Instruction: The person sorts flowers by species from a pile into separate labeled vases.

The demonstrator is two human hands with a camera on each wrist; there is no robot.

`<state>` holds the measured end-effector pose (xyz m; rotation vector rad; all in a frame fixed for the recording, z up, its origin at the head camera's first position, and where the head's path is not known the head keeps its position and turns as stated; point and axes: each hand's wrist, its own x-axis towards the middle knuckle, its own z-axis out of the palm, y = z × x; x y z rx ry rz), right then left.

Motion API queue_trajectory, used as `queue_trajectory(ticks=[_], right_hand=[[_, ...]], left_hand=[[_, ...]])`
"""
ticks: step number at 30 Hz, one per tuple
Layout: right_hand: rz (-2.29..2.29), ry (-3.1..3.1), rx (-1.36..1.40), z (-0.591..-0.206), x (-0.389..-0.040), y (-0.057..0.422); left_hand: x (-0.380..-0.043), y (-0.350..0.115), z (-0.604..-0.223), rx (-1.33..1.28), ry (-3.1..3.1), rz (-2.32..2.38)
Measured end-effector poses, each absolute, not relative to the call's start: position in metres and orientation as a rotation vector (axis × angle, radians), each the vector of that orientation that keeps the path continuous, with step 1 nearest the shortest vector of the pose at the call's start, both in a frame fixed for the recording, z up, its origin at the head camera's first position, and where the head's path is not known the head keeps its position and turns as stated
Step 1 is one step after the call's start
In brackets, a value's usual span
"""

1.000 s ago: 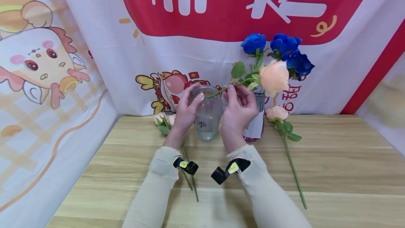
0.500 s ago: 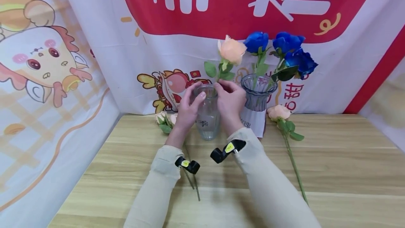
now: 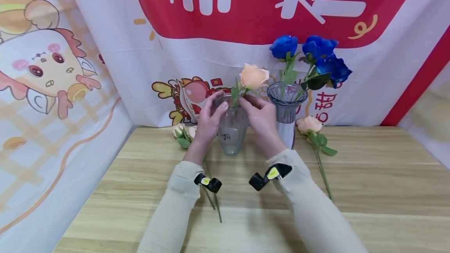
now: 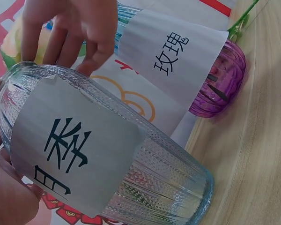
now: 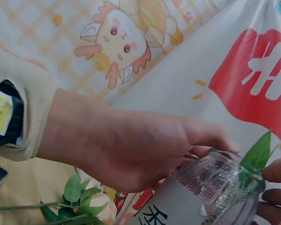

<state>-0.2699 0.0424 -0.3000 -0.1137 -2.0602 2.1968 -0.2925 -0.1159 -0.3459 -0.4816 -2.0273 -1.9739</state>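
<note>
A clear ribbed glass vase [image 3: 232, 128] with a white handwritten label [image 4: 75, 145] stands on the wooden table. My left hand [image 3: 209, 120] grips it near the rim, thumb in front. A peach rose [image 3: 254, 76] stands in its mouth, stem inside and bloom above the rim. At the rim my right hand [image 3: 260, 118] pinches the rose just below its bloom; the exact contact is partly hidden behind the vase. In the right wrist view, a green leaf [image 5: 256, 152] lies over the rim, right by the right hand's fingertips.
Close on the right, a second vase [image 3: 286, 104] with a purple base [image 4: 225, 84] holds several blue roses [image 3: 318, 48]. Another peach rose [image 3: 309, 126] lies to its right. Pale roses [image 3: 183, 134] lie beside the left forearm. A printed cloth [image 3: 246, 30] hangs behind.
My right hand has brought the peach rose from the right, turned it upright over the vase, then lowered its stem into the mouth. The left hand has stayed on the vase.
</note>
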Motion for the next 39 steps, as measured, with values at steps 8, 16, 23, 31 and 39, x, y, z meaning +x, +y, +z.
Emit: queue_trajectory(ticks=[8, 16, 23, 31, 39], right_hand=[[2.146, -2.220, -0.051, -0.313, -0.235, 0.078], [2.084, -2.129, 0.038, -0.344, -0.204, 0.115], [2.027, -2.169, -0.048, -0.365, -0.190, 0.154], [1.876, -2.268, -0.215, -0.389, -0.189, 0.193], [1.961, -2.239, -0.322, -0.402, -0.187, 0.236]], left_hand=[[-0.292, -0.114, -0.345, -0.485, -2.024, -1.961], [-0.294, -0.115, -0.345, -0.487, -1.999, -1.979], [-0.293, -0.115, -0.345, -0.481, -2.005, -1.970], [-0.293, -0.118, -0.346, -0.486, -2.012, -1.976], [-0.291, -0.115, -0.345, -0.478, -2.025, -1.988]])
